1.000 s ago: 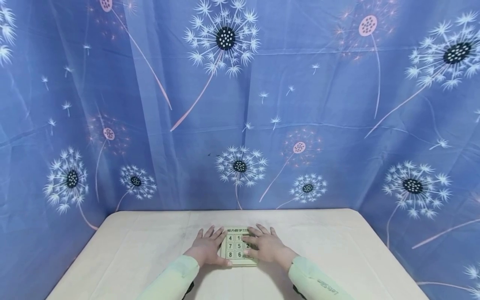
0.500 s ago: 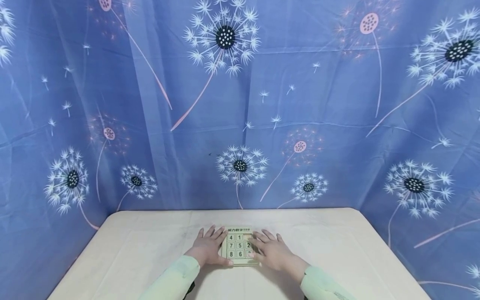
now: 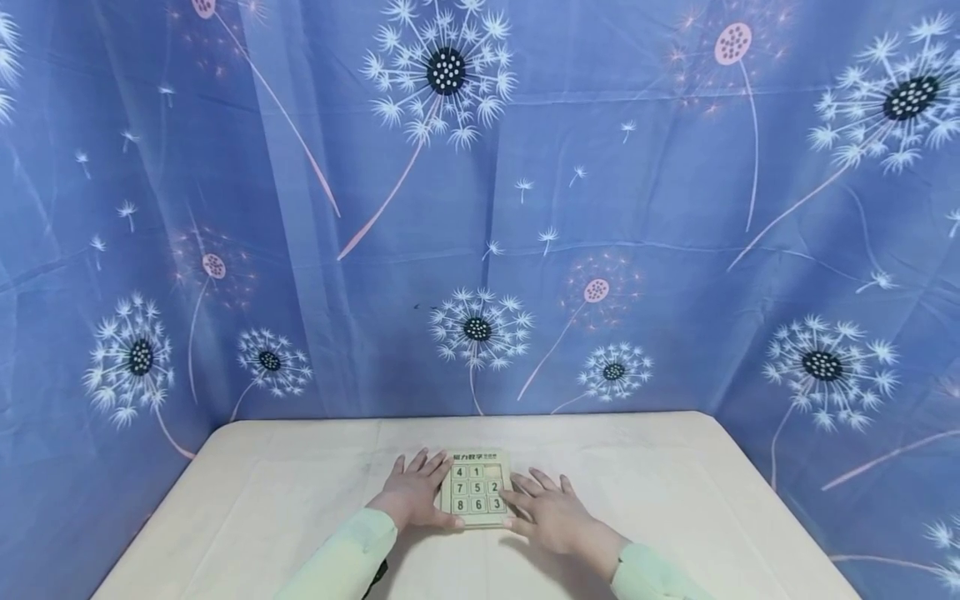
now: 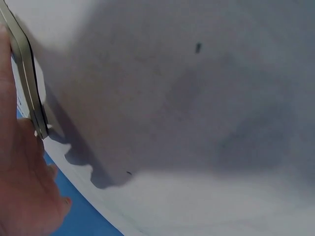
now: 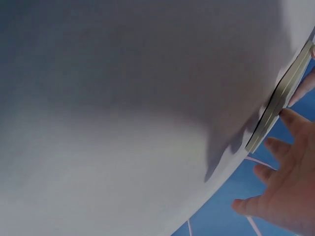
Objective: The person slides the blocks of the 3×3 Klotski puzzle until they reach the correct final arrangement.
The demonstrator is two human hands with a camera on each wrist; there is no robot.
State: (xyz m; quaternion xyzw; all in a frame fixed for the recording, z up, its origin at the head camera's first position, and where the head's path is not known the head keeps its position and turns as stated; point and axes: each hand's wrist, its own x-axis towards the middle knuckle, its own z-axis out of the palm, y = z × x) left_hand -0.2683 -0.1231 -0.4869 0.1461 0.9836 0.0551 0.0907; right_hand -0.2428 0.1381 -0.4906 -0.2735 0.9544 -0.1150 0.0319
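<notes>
A pale sliding number puzzle [image 3: 477, 523] lies flat on the table, its numbered tiles in rows under a printed heading; the upper right slot holds no tile. My left hand [image 3: 414, 493] rests against its left side, fingers spread, with the thumb along the front left corner. Beside the right edge is my right hand [image 3: 553, 513], its index finger close to the tile marked 3 [image 3: 496, 504] and its thumb near the front right corner; exact contact is unclear. In the left wrist view only the puzzle's thin side [image 4: 30, 73] shows. The right wrist view shows spread fingers [image 5: 278, 147] by it.
The table [image 3: 300, 492] has a light cover and rounded far corners. Blue cloth [image 3: 390, 350] with dandelion prints hangs behind it and on both sides. Pale green sleeves [image 3: 341, 554] cover both forearms.
My right hand has drawn back rightward from over the puzzle to its right edge, uncovering the right column of tiles and the vacant slot. My left hand has stayed put.
</notes>
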